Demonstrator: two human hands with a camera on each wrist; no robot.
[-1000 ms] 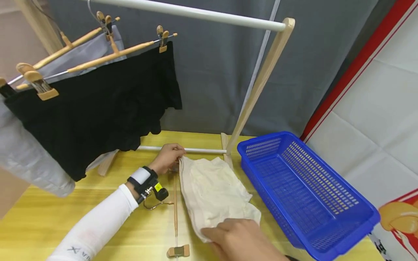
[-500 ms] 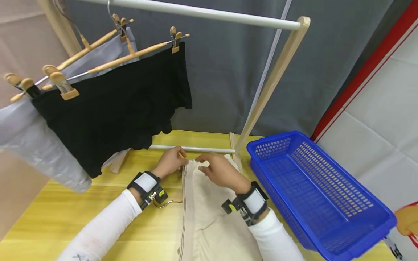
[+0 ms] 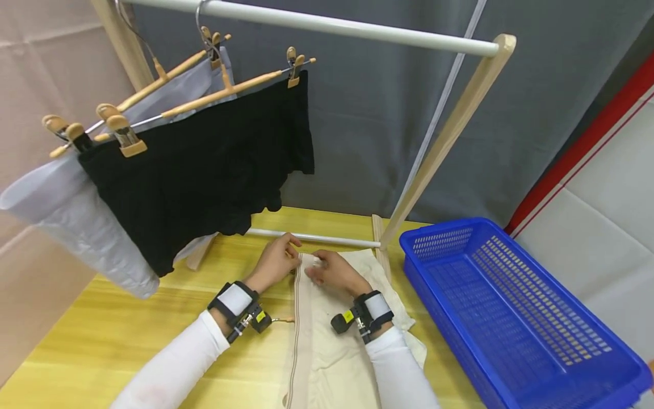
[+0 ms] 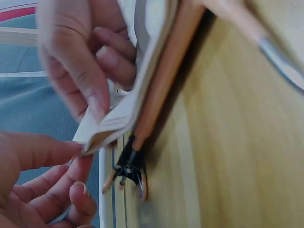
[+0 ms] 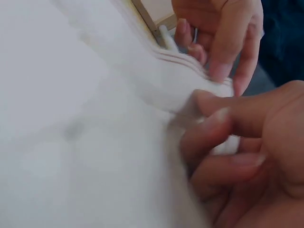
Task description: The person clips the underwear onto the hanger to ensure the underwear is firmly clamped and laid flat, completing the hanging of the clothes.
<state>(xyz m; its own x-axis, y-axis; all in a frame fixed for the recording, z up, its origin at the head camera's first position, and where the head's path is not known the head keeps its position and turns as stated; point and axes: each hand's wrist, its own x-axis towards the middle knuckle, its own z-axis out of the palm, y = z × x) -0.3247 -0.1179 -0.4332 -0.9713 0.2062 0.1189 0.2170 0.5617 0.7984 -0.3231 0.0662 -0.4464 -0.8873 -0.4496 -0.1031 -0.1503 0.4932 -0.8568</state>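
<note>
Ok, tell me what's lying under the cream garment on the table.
Under the cream garment lies a wooden clip hanger, its bar running beneath the waistband; one end clip sticks out by the left hand and right hand. The hanger's remaining length is covered.

The wooden clip hanger point(image 4: 156, 90) lies mostly hidden under the cream garment point(image 3: 332, 346). The blue basket point(image 3: 511, 318) is cut off at the frame's lower right. Both wrist views are blurred.

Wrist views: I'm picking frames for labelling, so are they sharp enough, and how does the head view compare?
Head view: evenly lit, sharp, with wide-angle bending of the rail. Left wrist view: soft, motion-blurred around the left hand and hanger clip. Right wrist view: cream garment washed out, the right hand out of focus.
</note>
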